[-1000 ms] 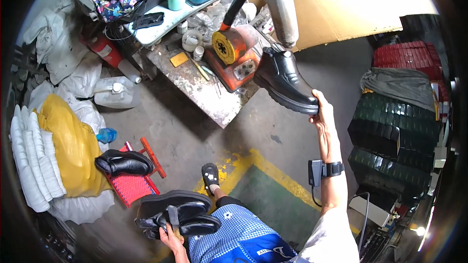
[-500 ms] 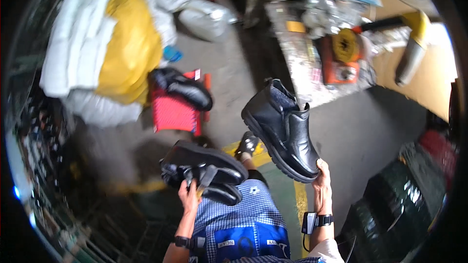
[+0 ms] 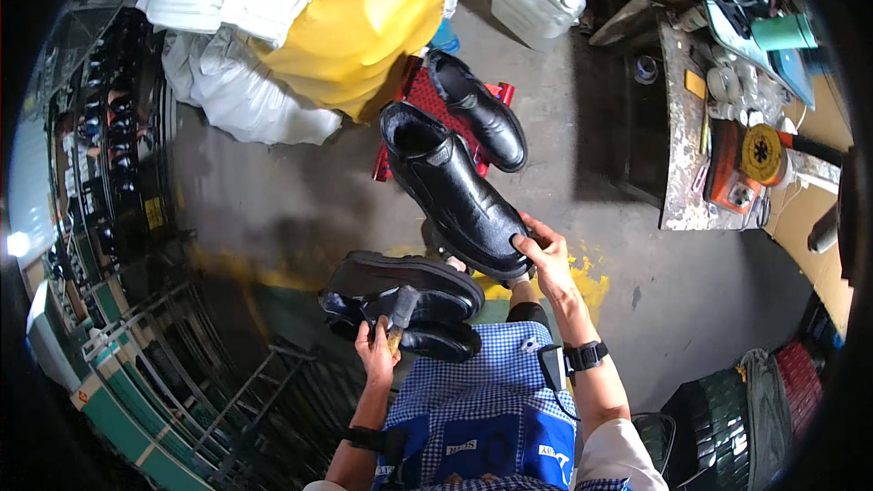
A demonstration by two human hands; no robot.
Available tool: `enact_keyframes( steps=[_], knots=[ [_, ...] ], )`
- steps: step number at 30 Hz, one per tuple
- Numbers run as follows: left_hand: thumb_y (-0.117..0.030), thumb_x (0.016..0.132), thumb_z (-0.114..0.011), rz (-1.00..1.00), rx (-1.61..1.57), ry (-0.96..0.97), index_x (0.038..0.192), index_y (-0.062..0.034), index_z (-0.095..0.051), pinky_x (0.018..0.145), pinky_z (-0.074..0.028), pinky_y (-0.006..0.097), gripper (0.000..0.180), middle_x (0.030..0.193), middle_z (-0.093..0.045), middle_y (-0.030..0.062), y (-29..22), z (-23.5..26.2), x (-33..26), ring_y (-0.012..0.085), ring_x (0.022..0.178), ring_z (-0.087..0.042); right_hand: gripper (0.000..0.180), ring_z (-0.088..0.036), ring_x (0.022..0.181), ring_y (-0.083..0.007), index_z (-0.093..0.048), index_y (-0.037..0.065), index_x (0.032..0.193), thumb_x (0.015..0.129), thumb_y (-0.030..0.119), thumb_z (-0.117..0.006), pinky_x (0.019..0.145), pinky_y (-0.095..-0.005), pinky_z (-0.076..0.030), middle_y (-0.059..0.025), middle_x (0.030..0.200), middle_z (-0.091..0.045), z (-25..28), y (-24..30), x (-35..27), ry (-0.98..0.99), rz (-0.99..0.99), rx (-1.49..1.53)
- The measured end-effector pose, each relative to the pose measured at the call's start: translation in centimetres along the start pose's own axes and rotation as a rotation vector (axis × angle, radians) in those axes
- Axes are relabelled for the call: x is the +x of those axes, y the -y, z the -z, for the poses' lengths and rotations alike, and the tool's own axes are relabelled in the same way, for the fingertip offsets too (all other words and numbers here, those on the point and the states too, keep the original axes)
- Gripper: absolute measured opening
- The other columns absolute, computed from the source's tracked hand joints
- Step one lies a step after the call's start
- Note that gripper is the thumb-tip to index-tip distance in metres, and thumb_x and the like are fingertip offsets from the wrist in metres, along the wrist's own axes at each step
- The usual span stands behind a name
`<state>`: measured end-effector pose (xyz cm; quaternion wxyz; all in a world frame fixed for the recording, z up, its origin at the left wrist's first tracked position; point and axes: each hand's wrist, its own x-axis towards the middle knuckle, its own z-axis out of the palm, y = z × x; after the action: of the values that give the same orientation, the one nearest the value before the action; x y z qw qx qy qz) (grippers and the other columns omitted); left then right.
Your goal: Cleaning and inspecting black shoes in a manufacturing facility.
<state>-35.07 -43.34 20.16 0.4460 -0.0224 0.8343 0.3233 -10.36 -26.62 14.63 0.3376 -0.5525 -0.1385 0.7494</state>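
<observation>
My right hand (image 3: pixel 548 259) grips a black slip-on ankle boot (image 3: pixel 464 205) by its toe, thumb on top. The boot's opening points away from me, toward a red stool (image 3: pixel 426 95). Another black boot (image 3: pixel 496 123) lies on that stool. My left hand (image 3: pixel 376 355) is closed around a small tool (image 3: pixel 401 311) with a wooden handle and a grey end. That hand also carries black boots, one with its thick sole edge (image 3: pixel 409 268) turned up and another (image 3: pixel 441 342) below it. How the fingers hold these boots is partly hidden.
White and yellow sacks (image 3: pixel 355 27) are piled beyond the stool, beside a translucent jerrycan (image 3: pixel 532 0). At right stands a worn workbench (image 3: pixel 682 164) with an orange power tool (image 3: pixel 727 168). Metal racks (image 3: pixel 236 400) line the left; dark green woven bundles (image 3: pixel 718 427) sit lower right.
The view has turned left, so the stool and workbench appear farther right. My right hand has swung its boot leftward, over the stool's near side, showing its top. My left hand keeps its hold.
</observation>
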Motion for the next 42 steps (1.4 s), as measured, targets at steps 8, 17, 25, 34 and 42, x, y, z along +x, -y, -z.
enact_keyframes(
  steps=[8,17,25,34,42],
  knots=[
    [-0.022,0.087,-0.053,0.063,-0.047,-0.145,0.096,-0.0059,-0.047,0.029,-0.028,0.023,0.019,0.060,-0.050,-0.0006,0.9,2.4,2.4,0.0081,0.038,-0.041,0.061,-0.056,0.090,-0.0149,-0.042,-0.004,0.124,0.073,0.015,-0.068,0.082,-0.0255,-0.043,-0.0125,0.103,-0.059,-4.5,-3.1,5.1,0.076,0.025,-0.222],
    [-0.024,0.087,-0.054,0.065,0.002,-0.139,0.109,0.0003,-0.042,0.028,-0.026,0.025,0.035,0.054,-0.044,0.0000,0.2,2.5,3.3,0.0099,0.033,-0.038,0.076,-0.032,0.122,-0.0362,-0.024,0.012,0.137,0.075,0.024,-0.067,0.096,-0.0387,-0.033,-0.0172,0.136,-0.031,-2.4,-10.1,10.4,-0.222,-0.020,-0.441],
    [-0.017,0.087,-0.054,-0.045,-0.110,0.129,0.083,-0.0066,-0.052,0.026,-0.024,0.023,0.012,0.054,-0.045,-0.0019,-2.7,0.8,1.9,0.0071,0.032,-0.038,0.086,-0.039,0.118,-0.0244,-0.032,0.001,0.129,0.063,0.030,-0.078,0.101,-0.0335,-0.028,-0.0140,0.125,-0.042,-4.5,-6.6,-1.9,0.354,-0.122,-0.419],
    [-0.008,0.081,-0.061,-0.172,0.159,0.366,0.103,-0.0039,-0.046,0.032,-0.033,0.019,0.027,0.059,-0.049,-0.0021,-5.2,-3.3,-2.4,0.0023,0.041,-0.041,0.079,-0.044,0.112,-0.0155,-0.040,0.004,0.125,0.057,0.003,-0.079,0.098,-0.0297,-0.032,-0.0044,0.118,-0.049,0.8,-5.0,-4.7,0.079,-0.098,0.031],
    [0.002,0.078,-0.057,-0.350,0.326,0.480,0.111,-0.0020,-0.045,0.032,-0.034,0.019,0.035,0.056,-0.047,-0.0008,-4.8,-6.6,-4.7,0.0032,0.040,-0.041,0.076,-0.049,0.105,-0.0188,-0.041,0.002,0.124,0.058,0.011,-0.079,0.093,-0.0316,-0.038,-0.0082,0.114,-0.052,7.2,-2.5,-8.4,-0.237,0.107,0.134]
  ],
)
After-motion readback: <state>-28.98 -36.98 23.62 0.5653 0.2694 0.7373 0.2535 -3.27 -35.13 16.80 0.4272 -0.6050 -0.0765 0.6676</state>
